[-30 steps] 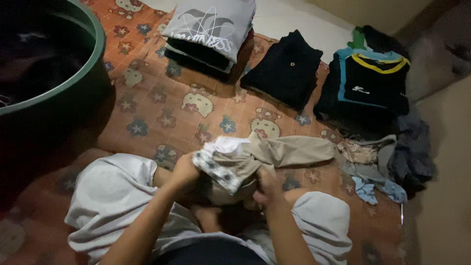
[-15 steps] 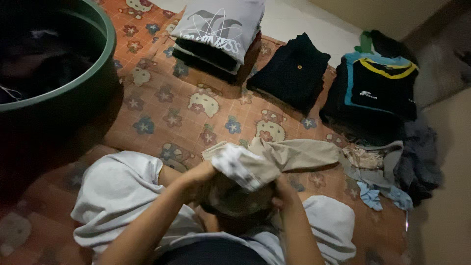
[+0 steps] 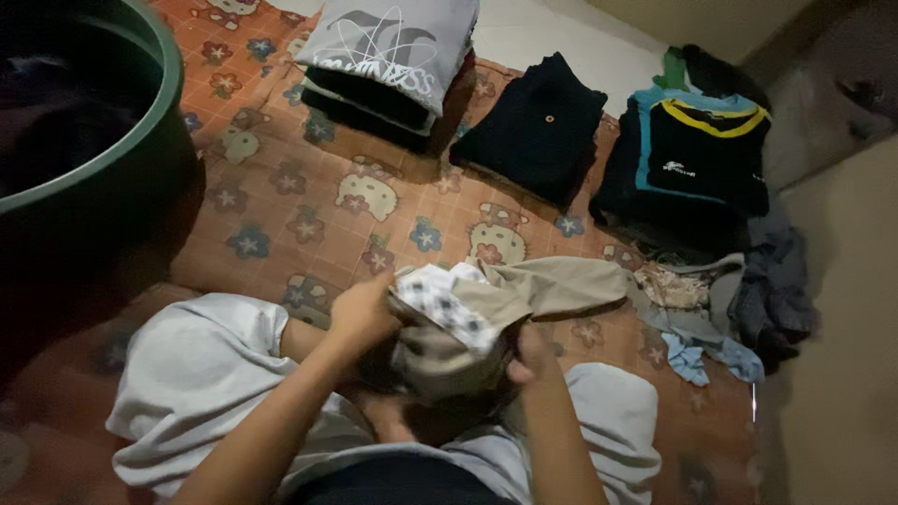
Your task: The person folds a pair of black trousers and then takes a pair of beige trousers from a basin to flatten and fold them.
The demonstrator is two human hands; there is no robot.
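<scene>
Three folded stacks (image 3: pixel 547 126) sit along the mat's (image 3: pixel 309 201) far edge, while your left hand (image 3: pixel 363 313) and right hand (image 3: pixel 531 357) clamp the half-folded khaki garment (image 3: pixel 496 304), loose pile (image 3: pixel 720 309) unsorted at the right edge.

Dim room, light weak, corners in shadow. Orange patterned mat (image 3: pixel 309 187) with cartoon cats and flowers covers floor. Pale bare floor (image 3: pixel 552 33) beyond mat's far edge. Plain beige wall (image 3: pixel 842 355) at right. Dark green tub (image 3: pixel 140 178) stands on mat at left, its inside black.
</scene>
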